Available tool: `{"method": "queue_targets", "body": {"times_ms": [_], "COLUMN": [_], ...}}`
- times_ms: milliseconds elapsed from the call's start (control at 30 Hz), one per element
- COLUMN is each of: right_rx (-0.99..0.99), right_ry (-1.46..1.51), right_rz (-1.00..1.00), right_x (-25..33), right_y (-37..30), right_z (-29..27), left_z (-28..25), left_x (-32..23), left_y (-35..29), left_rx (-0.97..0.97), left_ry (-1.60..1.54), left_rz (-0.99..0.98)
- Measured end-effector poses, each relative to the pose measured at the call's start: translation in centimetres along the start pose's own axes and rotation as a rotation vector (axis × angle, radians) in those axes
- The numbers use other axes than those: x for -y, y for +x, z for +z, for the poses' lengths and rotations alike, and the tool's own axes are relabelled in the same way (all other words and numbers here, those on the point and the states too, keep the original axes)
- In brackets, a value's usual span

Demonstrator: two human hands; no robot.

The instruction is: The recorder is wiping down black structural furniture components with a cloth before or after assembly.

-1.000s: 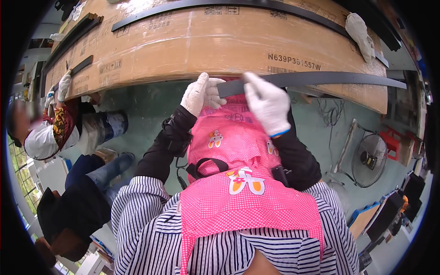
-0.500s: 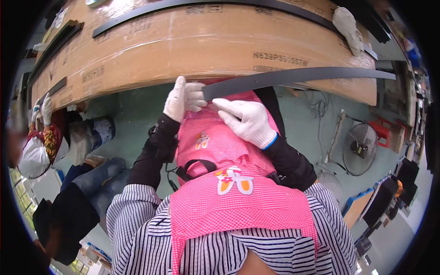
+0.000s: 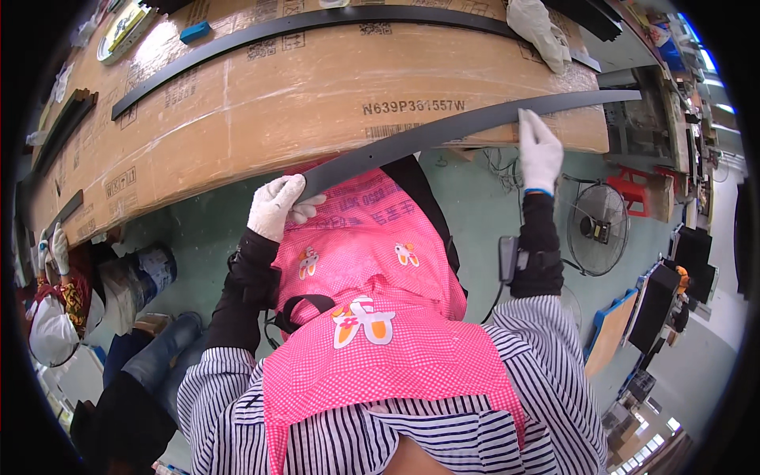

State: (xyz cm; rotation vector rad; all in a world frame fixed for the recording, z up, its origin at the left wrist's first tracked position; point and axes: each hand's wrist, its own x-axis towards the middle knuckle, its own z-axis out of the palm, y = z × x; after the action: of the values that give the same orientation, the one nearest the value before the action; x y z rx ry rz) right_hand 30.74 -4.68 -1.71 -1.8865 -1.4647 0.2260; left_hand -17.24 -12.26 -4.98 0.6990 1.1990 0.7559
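A long dark grey strip slants up to the right over the near edge of a wrapped cardboard surface. At its near left end, my left hand in a white knit glove is closed round the strip. My right hand, gloved the same way, is at the strip's near edge, right of its middle. Its fingers are pressed together and meet the strip there, the fingertips partly hidden. A small dark hole shows in the strip between my hands.
Farther back lies another long dark strip, with a blue block and a white cloth bundle near it. At the left, a co-worker's gloved hands touch a short strip. A fan and red stool stand right.
My left hand has closed on the strip's end and moved left with it. My right hand has left that end and gone right along the strip. The view has shifted.
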Motion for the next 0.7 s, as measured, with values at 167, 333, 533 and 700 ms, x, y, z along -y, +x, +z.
{"method": "queue_targets", "body": {"times_ms": [167,333,533,700], "right_rx": [0.094,0.28,0.332,0.296], "right_ry": [0.306,0.211,0.165,0.137], "right_rz": [0.267,0.068,-0.013,-0.082], "right_x": [3.0,4.0,3.5,3.0], "right_y": [-0.5,-2.6,-1.7,-1.3], "right_z": [0.1,1.0,0.3,0.3], "left_z": [-0.4,-0.1,-0.7,1.2], "left_x": [0.4,0.5,0.5,-1.1], "left_y": [-0.1,-0.2,-0.6,-1.1], "left_rx": [-0.001,-0.02,-0.1,-0.407], "left_ry": [-0.09,-0.117,-0.042,0.354], "left_rz": [-0.055,-0.06,-0.013,0.244]}}
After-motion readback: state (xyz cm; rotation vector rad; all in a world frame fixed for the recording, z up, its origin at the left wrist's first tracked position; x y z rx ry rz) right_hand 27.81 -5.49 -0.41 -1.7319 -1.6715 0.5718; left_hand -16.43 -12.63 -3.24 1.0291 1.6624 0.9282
